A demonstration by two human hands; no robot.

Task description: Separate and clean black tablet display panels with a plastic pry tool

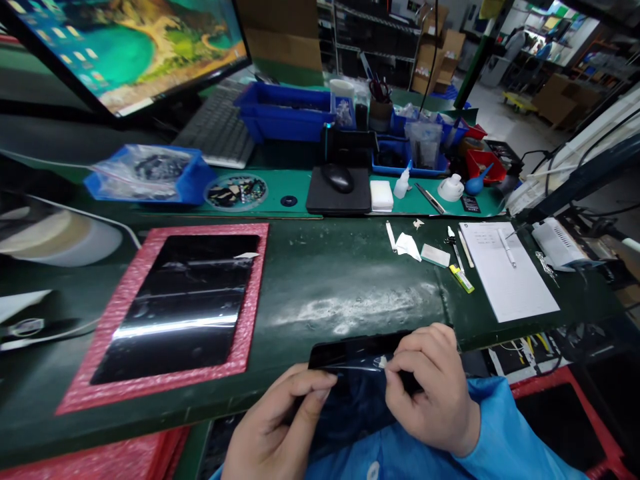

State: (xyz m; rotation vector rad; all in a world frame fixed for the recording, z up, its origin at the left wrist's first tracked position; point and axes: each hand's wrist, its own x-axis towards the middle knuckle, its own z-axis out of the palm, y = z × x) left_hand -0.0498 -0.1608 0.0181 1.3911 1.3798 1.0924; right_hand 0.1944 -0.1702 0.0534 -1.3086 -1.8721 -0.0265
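my left hand [277,423] and my right hand [430,393] are at the near edge of the dark green tabletop [350,293], with a light blue sleeve [515,437] showing at my right wrist. both hands grip a thin, glossy black rectangular panel [350,351], which lies across that edge. my left fingers curl closed around its left part. my right fingers pinch closed on a small pale tab [383,362] at a clear plastic film [360,365] on the panel's surface.

toward the left of the tabletop, a larger black glass panel [175,307] lies flat on a pink bubble-wrap mat [155,393]. toward the right edge sits a white sheet of paper [507,270] with a white pen [507,248] on it. just left of the paper are a crumpled white cloth [407,247] and a yellow-green utility knife [461,279]. along the far side are a black computer mouse [337,178] on a black pad [339,200], a blue plastic bin [283,112], and a white keyboard [217,127] below a lit monitor [125,53].
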